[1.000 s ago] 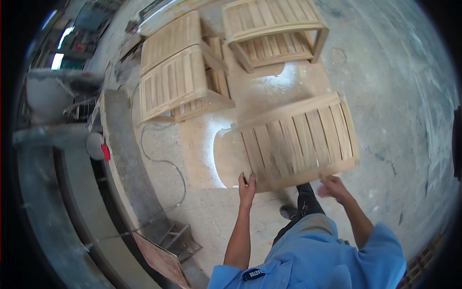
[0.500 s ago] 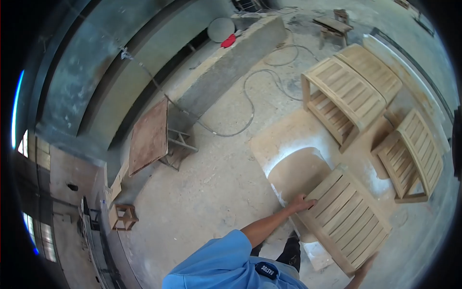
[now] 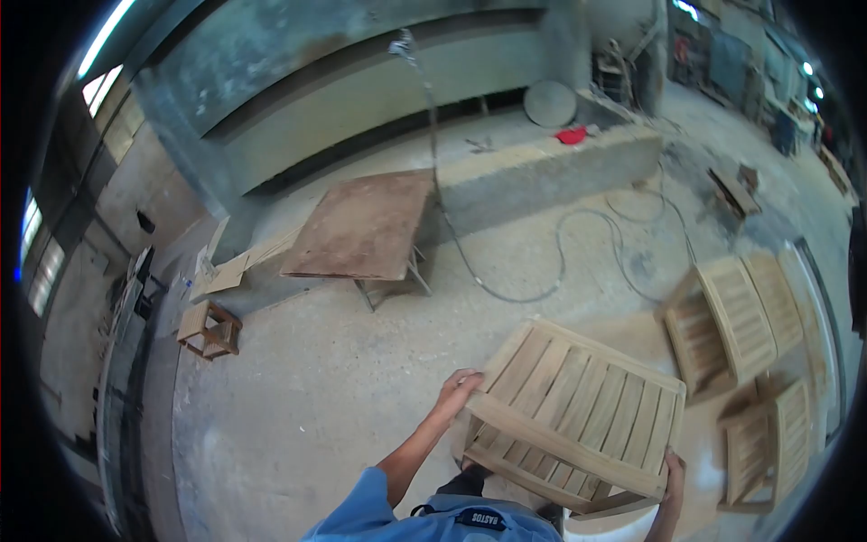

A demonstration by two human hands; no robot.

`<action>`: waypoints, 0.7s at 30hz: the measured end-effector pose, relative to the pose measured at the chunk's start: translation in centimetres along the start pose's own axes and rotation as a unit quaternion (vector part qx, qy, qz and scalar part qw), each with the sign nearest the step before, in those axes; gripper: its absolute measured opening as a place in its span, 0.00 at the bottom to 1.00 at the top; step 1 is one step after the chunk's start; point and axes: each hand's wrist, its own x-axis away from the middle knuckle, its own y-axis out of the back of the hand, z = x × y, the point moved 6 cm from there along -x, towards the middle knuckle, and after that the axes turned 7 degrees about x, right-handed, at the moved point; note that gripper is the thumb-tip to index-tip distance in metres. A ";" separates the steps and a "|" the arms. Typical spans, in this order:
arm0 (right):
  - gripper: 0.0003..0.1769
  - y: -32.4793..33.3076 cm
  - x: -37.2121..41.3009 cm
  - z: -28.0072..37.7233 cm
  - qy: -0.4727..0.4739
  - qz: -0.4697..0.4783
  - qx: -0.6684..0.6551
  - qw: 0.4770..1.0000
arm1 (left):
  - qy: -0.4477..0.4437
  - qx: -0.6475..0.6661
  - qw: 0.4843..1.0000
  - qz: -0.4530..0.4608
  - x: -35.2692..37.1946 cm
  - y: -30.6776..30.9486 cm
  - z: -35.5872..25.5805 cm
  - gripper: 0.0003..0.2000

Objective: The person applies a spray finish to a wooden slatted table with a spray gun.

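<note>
Between my two hands is a slatted wooden side table (image 3: 578,397) with a second slatted shelf below its top. My left hand (image 3: 459,393) is closed around the left end of the top, near a corner. At the opposite end, my right hand (image 3: 675,477) grips the edge, its fingers partly hidden behind the wood. The table is tilted and held in front of my body, over the floor. To its right stand similar slatted tables, one pair (image 3: 741,316) farther back and another one (image 3: 768,447) nearer, both on a flat sheet.
A brown board on a metal stand (image 3: 366,226) is ahead to the left. A small wooden stool (image 3: 209,330) sits at far left. A hose (image 3: 515,296) winds across the floor by a low concrete wall (image 3: 551,181). A small bench (image 3: 733,191) stands farther right.
The table in my hands has been lifted off the sheet and swung left, showing its lower shelf. My view has turned left and upward.
</note>
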 end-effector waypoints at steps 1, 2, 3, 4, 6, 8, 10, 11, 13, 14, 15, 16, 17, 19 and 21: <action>0.46 -3.6 -0.7 2.7 0.014 0.009 0.006 1.000 | -0.009 0.012 1.000 -0.009 -0.7 3.0 -2.2 0.25; 0.43 -7.2 -1.2 5.0 0.037 0.058 0.008 0.998 | -0.033 0.050 0.998 -0.036 -0.8 6.1 -4.6 0.26; 0.40 -10.6 -1.0 7.1 0.054 0.106 0.010 0.993 | -0.053 0.085 0.993 -0.064 -0.7 9.2 -6.6 0.28; 0.38 -14.6 -0.3 10.3 0.066 0.152 0.006 0.986 | -0.075 0.105 0.988 -0.088 -0.7 12.0 -8.6 0.28; 0.33 -21.8 -0.6 14.9 0.093 0.204 -0.024 0.974 | -0.129 0.140 0.973 -0.134 -1.3 17.4 -12.7 0.29; 0.29 -28.0 -0.9 18.5 0.111 0.231 -0.063 0.965 | -0.175 0.170 0.955 -0.168 -1.2 21.8 -16.8 0.29; 0.26 -35.2 1.4 23.5 0.124 0.285 -0.083 0.947 | -0.219 0.184 0.940 -0.187 -1.0 25.3 -21.1 0.28; 0.25 -38.5 2.8 25.9 0.131 0.316 -0.087 0.936 | -0.247 0.183 0.932 -0.194 -1.2 27.1 -22.8 0.28; 0.23 -45.1 4.3 29.6 0.123 0.352 -0.128 0.919 | -0.272 0.175 0.918 -0.230 -1.4 29.7 -26.7 0.28; 0.22 -48.2 4.2 31.0 0.122 0.391 -0.128 0.903 | -0.299 0.170 0.903 -0.259 -1.5 31.2 -28.6 0.27; 0.22 -51.2 3.8 32.2 0.121 0.429 -0.127 0.886 | -0.299 0.164 0.902 -0.265 -2.3 32.6 -29.9 0.27; 0.22 -54.0 4.3 33.7 0.115 0.434 -0.130 0.884 | -0.315 0.158 0.890 -0.290 -2.8 34.3 -31.3 0.27; 0.21 -57.0 5.9 35.5 0.117 0.447 -0.145 0.875 | -0.333 0.151 0.876 -0.313 -3.5 35.7 -32.5 0.26; 0.20 -62.5 6.3 39.1 0.126 0.468 -0.167 0.859 | -0.344 0.131 0.870 -0.328 -4.8 37.5 -34.8 0.26; 0.19 -68.6 6.6 41.0 0.139 0.522 -0.157 0.827 | -0.350 0.101 0.866 -0.342 -6.6 40.3 -37.9 0.26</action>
